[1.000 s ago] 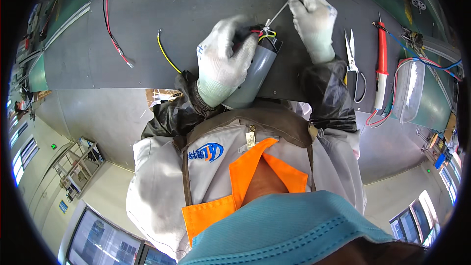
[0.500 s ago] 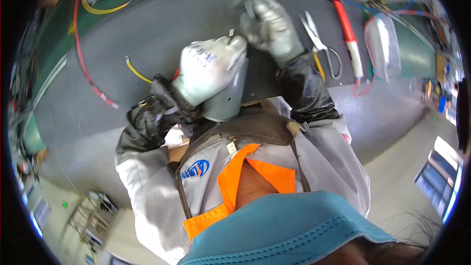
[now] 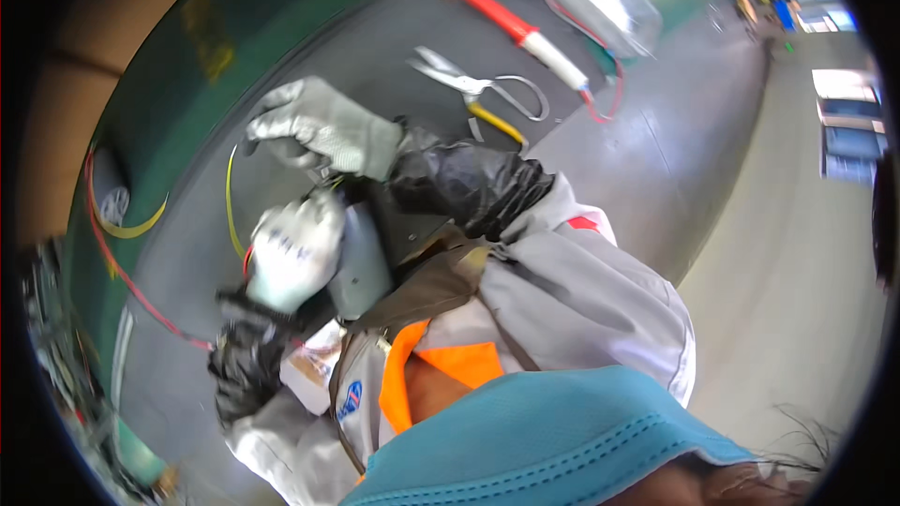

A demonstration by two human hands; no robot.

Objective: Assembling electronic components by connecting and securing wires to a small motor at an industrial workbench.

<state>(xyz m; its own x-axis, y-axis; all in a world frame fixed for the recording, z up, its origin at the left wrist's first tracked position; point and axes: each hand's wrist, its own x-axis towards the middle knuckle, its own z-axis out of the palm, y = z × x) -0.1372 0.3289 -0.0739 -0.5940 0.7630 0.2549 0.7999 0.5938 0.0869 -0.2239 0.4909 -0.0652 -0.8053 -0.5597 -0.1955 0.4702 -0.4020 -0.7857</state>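
My left hand [image 3: 296, 253], in a white glove, is closed against the side of a grey cylindrical housing [image 3: 360, 267] in front of my body. What its fingers grip is hidden. A bit of red wire [image 3: 247, 260] shows beside that glove. Farther off, my right hand [image 3: 323, 126] in a grey-white glove stretches to the left, its fingers partly bent and apart. Its fingertips are close to the upper end of a thin yellow wire [image 3: 230, 197], which runs down beside the left glove. Whether they touch it I cannot tell.
To the right lie scissors [image 3: 475, 86] with one yellow handle, a red-and-white tool [image 3: 525, 33] with a cord, and a clear plastic package [image 3: 602, 0]. A grey cylinder [image 3: 112, 192] with red and yellow wires stands at the far left of the dark mat [image 3: 394, 37].
The view has swung, so the bench appears turned. My right hand has moved left, past my left hand, to near the yellow wire's end. My left hand stays at the housing.
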